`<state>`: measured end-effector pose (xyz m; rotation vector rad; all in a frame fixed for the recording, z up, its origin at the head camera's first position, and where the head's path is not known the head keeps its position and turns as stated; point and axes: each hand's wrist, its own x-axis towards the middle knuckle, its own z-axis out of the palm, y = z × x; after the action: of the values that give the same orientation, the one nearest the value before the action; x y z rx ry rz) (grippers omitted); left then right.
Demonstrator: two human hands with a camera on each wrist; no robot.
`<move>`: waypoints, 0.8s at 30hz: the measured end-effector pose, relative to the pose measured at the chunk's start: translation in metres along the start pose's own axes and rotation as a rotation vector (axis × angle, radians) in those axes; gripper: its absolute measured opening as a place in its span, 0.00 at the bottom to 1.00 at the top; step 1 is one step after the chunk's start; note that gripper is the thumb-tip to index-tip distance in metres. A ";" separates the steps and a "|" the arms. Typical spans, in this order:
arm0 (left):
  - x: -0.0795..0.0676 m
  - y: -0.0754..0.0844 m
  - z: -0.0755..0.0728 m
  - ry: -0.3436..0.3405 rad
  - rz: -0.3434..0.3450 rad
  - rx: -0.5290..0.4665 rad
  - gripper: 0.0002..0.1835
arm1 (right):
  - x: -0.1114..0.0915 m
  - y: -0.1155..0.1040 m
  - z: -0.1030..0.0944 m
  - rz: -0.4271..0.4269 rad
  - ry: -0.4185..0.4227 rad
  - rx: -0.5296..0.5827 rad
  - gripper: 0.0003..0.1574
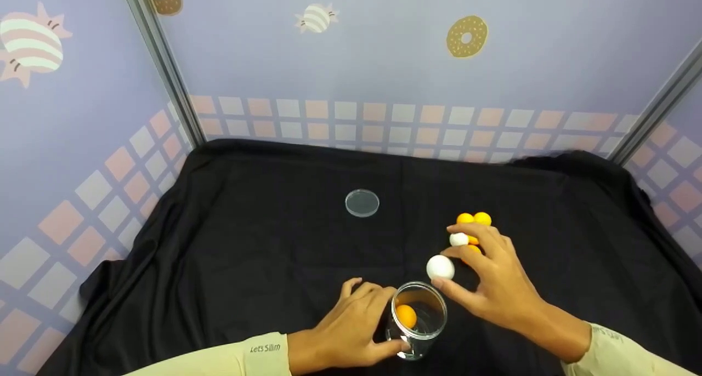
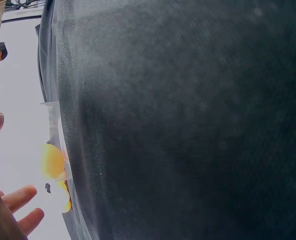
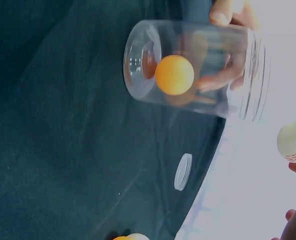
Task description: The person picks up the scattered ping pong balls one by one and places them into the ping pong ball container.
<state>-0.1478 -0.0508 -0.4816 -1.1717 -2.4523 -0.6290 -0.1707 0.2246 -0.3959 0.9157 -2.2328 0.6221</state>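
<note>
My left hand (image 1: 356, 324) holds a clear plastic jar (image 1: 419, 347) at its left side, thumb across the front. The jar is uncapped and upright in the head view, with an orange ping-pong ball (image 1: 406, 316) inside; the right wrist view shows this ball through the wall. Between thumb and index finger, my right hand (image 1: 502, 280) pinches a white ping-pong ball (image 1: 440, 268) just beyond the jar's rim. Red print shows on that white ball (image 3: 291, 142) in the right wrist view. Behind the right fingers lie several orange balls (image 1: 482, 218) and another white ball (image 1: 459, 239), partly hidden.
A round clear lid (image 1: 362, 203) lies on the black cloth (image 1: 263, 222), farther back than the jar. The cloth covers the table and bunches at its edges. Patterned panels (image 1: 384, 63) stand along the back and both sides.
</note>
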 end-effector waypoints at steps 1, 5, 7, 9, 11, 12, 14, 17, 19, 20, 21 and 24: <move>0.000 0.000 0.000 0.001 0.000 0.002 0.41 | 0.000 -0.002 0.000 -0.010 0.003 0.004 0.23; 0.000 0.000 0.000 -0.001 -0.001 0.000 0.40 | -0.002 -0.012 0.000 -0.041 0.000 0.025 0.23; 0.000 0.000 -0.001 -0.006 -0.003 -0.002 0.40 | -0.003 -0.016 0.001 -0.059 -0.004 0.031 0.23; 0.000 0.000 -0.001 -0.011 -0.007 -0.001 0.40 | -0.004 -0.019 0.001 -0.076 -0.006 0.035 0.22; 0.000 0.000 -0.001 -0.018 -0.011 0.001 0.40 | -0.005 -0.021 0.001 -0.090 -0.006 0.039 0.23; 0.000 0.000 -0.001 -0.023 -0.014 0.002 0.40 | -0.005 -0.021 0.001 -0.092 -0.011 0.040 0.22; 0.000 0.000 -0.001 -0.031 -0.019 0.004 0.40 | -0.006 -0.022 0.002 -0.091 -0.015 0.043 0.22; 0.000 0.000 -0.001 -0.039 -0.025 0.002 0.40 | -0.008 -0.023 0.002 -0.081 -0.023 0.049 0.22; 0.000 0.000 -0.001 -0.041 -0.029 0.001 0.40 | -0.009 -0.024 0.002 -0.080 -0.027 0.054 0.22; 0.000 0.000 -0.001 -0.040 -0.030 0.002 0.40 | -0.010 -0.024 0.003 -0.080 -0.031 0.057 0.22; 0.000 0.000 -0.001 -0.039 -0.031 0.003 0.40 | -0.010 -0.025 0.003 -0.080 -0.035 0.059 0.22; 0.000 0.000 -0.001 -0.036 -0.032 0.006 0.41 | -0.011 -0.027 0.003 -0.090 -0.042 0.063 0.23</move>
<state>-0.1474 -0.0512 -0.4802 -1.1540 -2.5061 -0.6145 -0.1461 0.2104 -0.4008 1.0637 -2.2056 0.6400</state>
